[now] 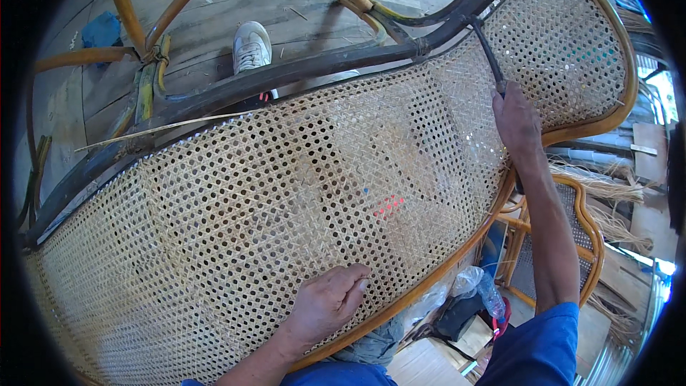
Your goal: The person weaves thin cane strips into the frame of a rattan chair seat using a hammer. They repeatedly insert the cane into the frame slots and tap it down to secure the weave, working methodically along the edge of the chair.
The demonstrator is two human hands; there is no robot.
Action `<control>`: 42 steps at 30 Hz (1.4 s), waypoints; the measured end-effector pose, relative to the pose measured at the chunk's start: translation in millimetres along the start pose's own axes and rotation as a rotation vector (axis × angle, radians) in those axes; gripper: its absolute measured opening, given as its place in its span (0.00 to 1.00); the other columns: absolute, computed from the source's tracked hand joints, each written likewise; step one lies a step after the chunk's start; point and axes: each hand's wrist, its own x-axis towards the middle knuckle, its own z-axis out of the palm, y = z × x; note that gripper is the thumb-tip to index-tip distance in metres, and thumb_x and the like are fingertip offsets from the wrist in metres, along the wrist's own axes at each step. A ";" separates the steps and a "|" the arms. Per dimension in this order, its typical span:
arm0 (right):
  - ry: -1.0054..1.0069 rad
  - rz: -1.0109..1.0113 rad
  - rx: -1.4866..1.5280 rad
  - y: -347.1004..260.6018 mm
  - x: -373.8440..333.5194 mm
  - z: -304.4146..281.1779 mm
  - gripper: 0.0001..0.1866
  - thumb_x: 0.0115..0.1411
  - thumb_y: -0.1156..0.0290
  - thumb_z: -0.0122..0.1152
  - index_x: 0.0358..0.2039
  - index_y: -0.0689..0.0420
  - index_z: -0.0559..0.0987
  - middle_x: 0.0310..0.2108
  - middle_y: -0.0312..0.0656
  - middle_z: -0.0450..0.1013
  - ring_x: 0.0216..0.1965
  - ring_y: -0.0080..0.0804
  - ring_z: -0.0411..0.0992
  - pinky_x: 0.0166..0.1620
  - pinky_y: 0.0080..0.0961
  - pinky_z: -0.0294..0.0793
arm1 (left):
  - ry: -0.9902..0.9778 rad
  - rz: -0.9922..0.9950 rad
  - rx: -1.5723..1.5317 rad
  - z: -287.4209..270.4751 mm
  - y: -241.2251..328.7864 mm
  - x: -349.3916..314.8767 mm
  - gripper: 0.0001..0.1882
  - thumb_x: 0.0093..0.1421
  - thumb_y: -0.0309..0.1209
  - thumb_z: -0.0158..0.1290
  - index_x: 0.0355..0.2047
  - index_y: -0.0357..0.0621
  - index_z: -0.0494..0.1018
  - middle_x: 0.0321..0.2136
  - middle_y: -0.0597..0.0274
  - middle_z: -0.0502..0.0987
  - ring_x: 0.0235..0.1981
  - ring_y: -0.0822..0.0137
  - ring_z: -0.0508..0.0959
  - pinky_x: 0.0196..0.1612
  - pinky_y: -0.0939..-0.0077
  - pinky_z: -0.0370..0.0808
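A long woven cane seat panel stretches across the view, set in a rattan frame with a dark far rail. My right hand is closed around a slim dark rod-shaped tool at the panel's right part. The tool's far end reaches the dark rail; its exact kind does not show. Near the panel's front edge, my left hand rests on the weave with fingers curled in. Whatever those fingers may hold is hidden. A loose cane strip lies along the rail at left.
Beyond the rail are curved rattan poles, a shoe and a blue plastic scrap on the wooden floor. At right stand another rattan chair and bundles of fibre. A plastic bottle lies below the front edge.
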 end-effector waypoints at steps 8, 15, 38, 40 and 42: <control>0.005 0.021 -0.002 -4.6 -2.1 1.8 0.15 0.64 0.61 0.49 0.42 0.60 0.69 0.35 0.58 0.75 0.40 0.60 0.74 0.42 0.52 0.71 | 0.012 0.023 0.004 0.7 -1.7 0.4 0.10 0.57 0.23 0.54 0.40 0.39 0.76 0.21 0.58 0.74 0.21 0.64 0.76 0.27 0.72 0.74; 0.045 -0.060 0.084 -12.7 -7.4 0.9 0.15 0.64 0.61 0.49 0.43 0.59 0.69 0.36 0.59 0.75 0.40 0.60 0.74 0.42 0.52 0.72 | -0.008 -0.010 0.007 -1.3 -0.3 0.9 0.10 0.57 0.24 0.54 0.40 0.39 0.76 0.22 0.57 0.75 0.22 0.64 0.77 0.28 0.72 0.75; 0.015 0.092 0.003 -7.4 -5.4 -2.0 0.14 0.65 0.62 0.49 0.43 0.59 0.69 0.36 0.58 0.75 0.40 0.60 0.73 0.43 0.49 0.71 | -0.013 -0.006 0.002 -0.8 2.0 1.5 0.10 0.57 0.24 0.54 0.40 0.40 0.75 0.22 0.57 0.75 0.22 0.62 0.77 0.29 0.71 0.74; 0.039 0.019 0.072 -13.2 -9.2 -3.9 0.14 0.65 0.62 0.49 0.43 0.59 0.69 0.37 0.58 0.75 0.41 0.60 0.73 0.43 0.50 0.71 | -0.012 -0.014 0.002 -0.9 1.0 0.9 0.09 0.58 0.24 0.53 0.40 0.40 0.75 0.22 0.57 0.75 0.23 0.62 0.77 0.29 0.71 0.75; 0.037 -0.015 0.103 -16.6 -10.2 -5.7 0.14 0.65 0.62 0.49 0.43 0.59 0.69 0.37 0.59 0.75 0.40 0.60 0.73 0.43 0.50 0.71 | 0.004 0.000 0.001 -0.2 -1.1 0.5 0.09 0.58 0.24 0.53 0.40 0.39 0.76 0.22 0.56 0.75 0.23 0.62 0.77 0.29 0.70 0.75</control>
